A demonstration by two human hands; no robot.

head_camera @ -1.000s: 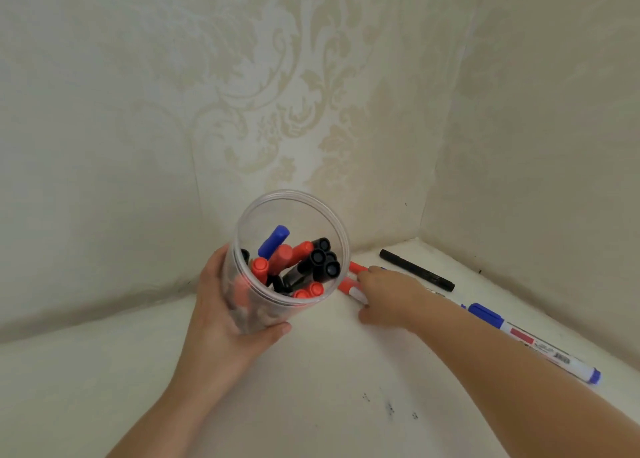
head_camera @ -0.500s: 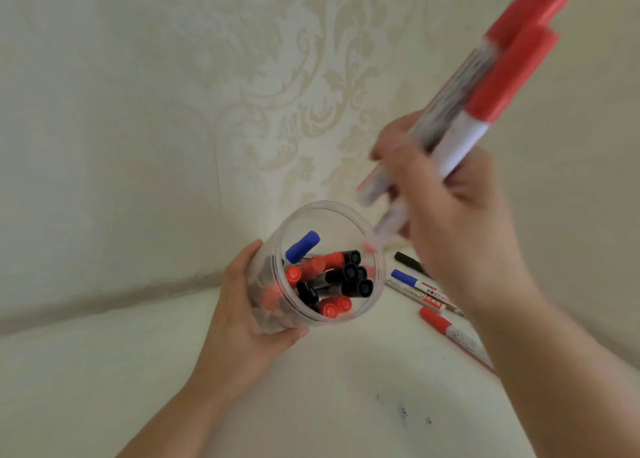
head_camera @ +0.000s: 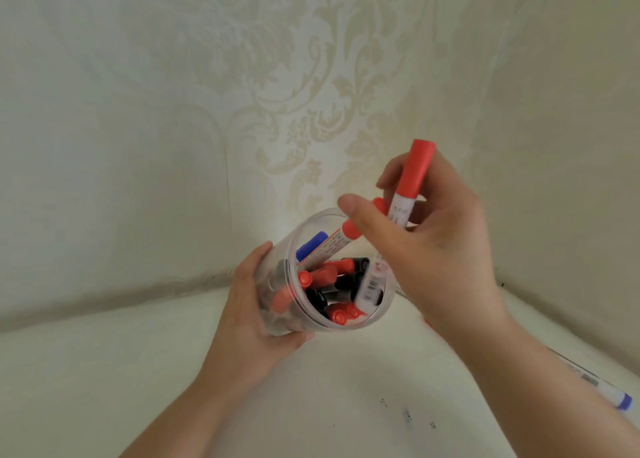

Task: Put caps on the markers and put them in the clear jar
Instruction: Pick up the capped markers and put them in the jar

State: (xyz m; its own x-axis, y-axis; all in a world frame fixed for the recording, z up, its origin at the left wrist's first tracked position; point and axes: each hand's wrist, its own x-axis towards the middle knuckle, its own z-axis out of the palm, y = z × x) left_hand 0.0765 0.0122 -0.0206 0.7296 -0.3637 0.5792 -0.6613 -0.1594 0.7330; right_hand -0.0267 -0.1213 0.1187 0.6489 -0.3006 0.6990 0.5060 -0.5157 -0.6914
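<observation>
Blue-tipped marker mostly behind right forearm.

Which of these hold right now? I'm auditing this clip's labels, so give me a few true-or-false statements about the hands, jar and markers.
1. The left hand grips the clear plastic jar. True.
2. The right hand is empty. False: it holds two red-capped white markers.
3. The jar already contains capped markers. True.
4. A blue-ended white marker lies on the white table at the left. False: it lies at the right.
</observation>
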